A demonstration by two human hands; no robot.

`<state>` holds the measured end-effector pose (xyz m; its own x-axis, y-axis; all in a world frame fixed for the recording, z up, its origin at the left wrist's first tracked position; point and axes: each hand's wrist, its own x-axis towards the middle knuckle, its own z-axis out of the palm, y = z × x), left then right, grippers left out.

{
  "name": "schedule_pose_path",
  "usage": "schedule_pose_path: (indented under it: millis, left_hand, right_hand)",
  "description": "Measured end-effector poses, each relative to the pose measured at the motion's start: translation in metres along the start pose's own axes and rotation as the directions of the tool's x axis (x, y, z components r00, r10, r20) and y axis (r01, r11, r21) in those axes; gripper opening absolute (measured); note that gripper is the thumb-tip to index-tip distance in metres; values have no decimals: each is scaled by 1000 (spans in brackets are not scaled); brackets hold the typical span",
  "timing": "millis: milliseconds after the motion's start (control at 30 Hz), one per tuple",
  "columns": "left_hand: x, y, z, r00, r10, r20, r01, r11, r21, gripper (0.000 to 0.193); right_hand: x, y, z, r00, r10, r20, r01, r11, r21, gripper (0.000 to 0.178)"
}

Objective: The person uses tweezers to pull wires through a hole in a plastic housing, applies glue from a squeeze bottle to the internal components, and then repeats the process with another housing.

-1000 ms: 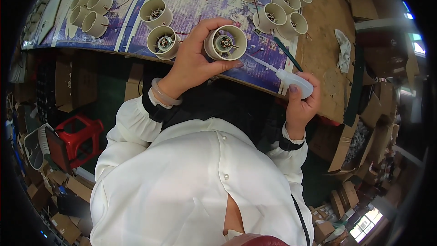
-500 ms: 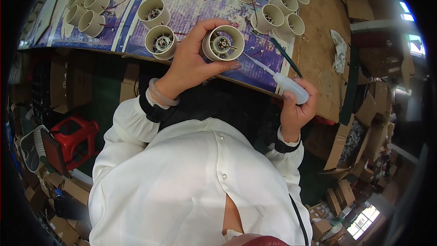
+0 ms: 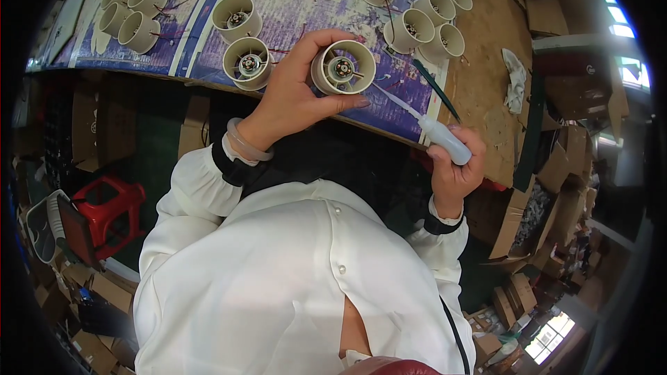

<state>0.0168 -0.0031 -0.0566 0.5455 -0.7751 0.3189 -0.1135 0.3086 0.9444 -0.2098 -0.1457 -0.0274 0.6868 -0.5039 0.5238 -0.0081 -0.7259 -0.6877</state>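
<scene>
My left hand (image 3: 300, 87) is wrapped round a cream plastic fan housing (image 3: 369, 62), a short open cylinder with a small motor (image 3: 343, 69) at its centre. The housing's open end faces up, at the table's near edge. In my right hand (image 3: 460, 163) is a squeeze bottle (image 3: 445, 140), translucent white with a long thin nozzle (image 3: 394, 99). Its nozzle tip comes close to the housing's right side; whether they touch I cannot tell. Just left of my left hand stands another fan housing (image 3: 238, 78), with one more (image 3: 243, 10) behind it.
More cream housings with red and dark wires stand in groups at the far left (image 3: 139, 32) and back right (image 3: 405, 31). A dark green thin tool (image 3: 436, 89) lies right of the held housing. A crumpled white cloth (image 3: 515, 80) rests on the brown board. A red stool (image 3: 110, 212) stands below left.
My right hand and the bottle have shifted very slightly right and down in the picture. The left hand keeps its hold on the housing, which looks turned a little.
</scene>
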Motion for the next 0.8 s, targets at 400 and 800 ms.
schedule_pose_path:
  millis: [400, 800]
  left_hand:
    - [-1, 0, -1, 1000, 4, -6, -4, 1000, -16, 66]
    - [-1, 1, -2, 1000, 11, -1, -11, 1000, -16, 65]
  right_hand:
    - [1, 2, 2, 998, -64, -4, 64, 997, -31, 41]
    - [9, -7, 0, 992, -126, 25, 128, 987, -98, 42]
